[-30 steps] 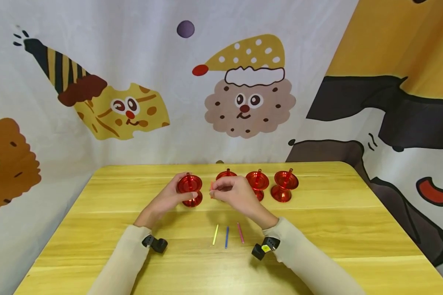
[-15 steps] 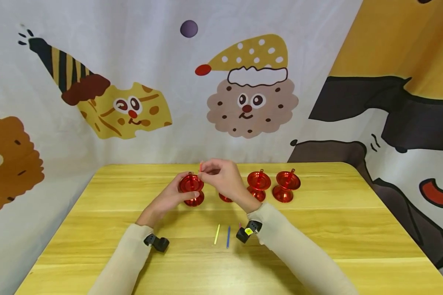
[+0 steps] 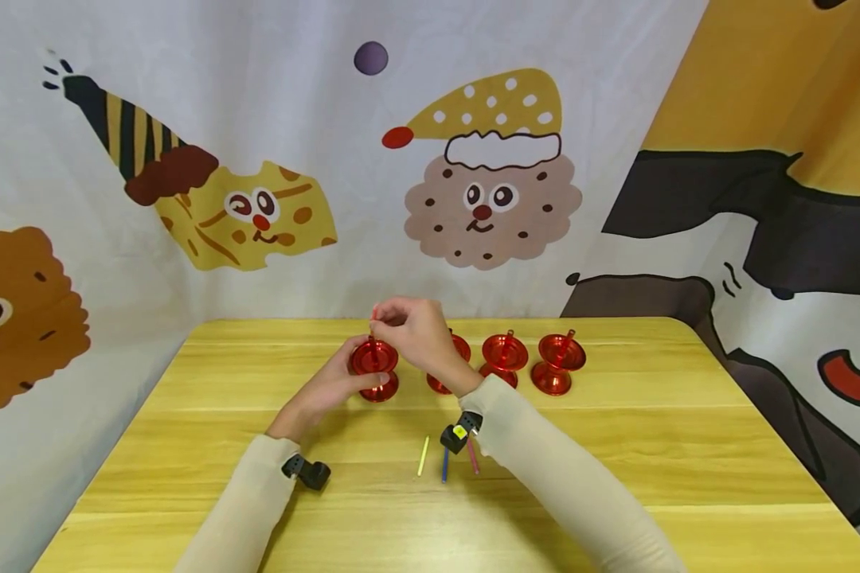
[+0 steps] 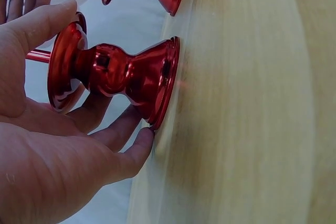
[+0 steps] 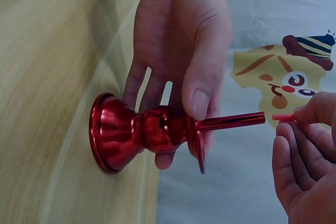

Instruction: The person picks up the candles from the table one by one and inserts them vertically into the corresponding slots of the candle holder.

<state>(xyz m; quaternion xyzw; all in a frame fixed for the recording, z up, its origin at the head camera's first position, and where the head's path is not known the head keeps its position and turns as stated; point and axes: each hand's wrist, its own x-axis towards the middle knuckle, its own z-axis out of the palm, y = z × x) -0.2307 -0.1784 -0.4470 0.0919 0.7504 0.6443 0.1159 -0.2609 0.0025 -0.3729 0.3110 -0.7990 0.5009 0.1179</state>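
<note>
My left hand [image 3: 330, 387] grips a shiny red metal candle holder [image 5: 157, 129] at the left of the row, thumb and fingers round its cup and stem. Its base stands on the table. A thin tube, split along its side, rises from the holder's dish. Between thumb and fingertips my right hand [image 3: 419, 334] pinches a thin red candle [image 5: 283, 117]. In the right wrist view the candle's lower end is in line with the tube's mouth, with a small gap between them. The candle's upper part is hidden by the fingers.
To the right stand three more red holders: a near one [image 3: 450, 350] partly behind my right hand, a middle one [image 3: 505, 350] and a far right one [image 3: 559, 354]. A yellow candle [image 3: 423, 456], a blue candle [image 3: 444, 465] and a pink candle [image 3: 474, 458] lie in front.
My right hand has risen and moved left with the red candle, from beside the held holder to above its tube. My left hand keeps its hold on the holder.
</note>
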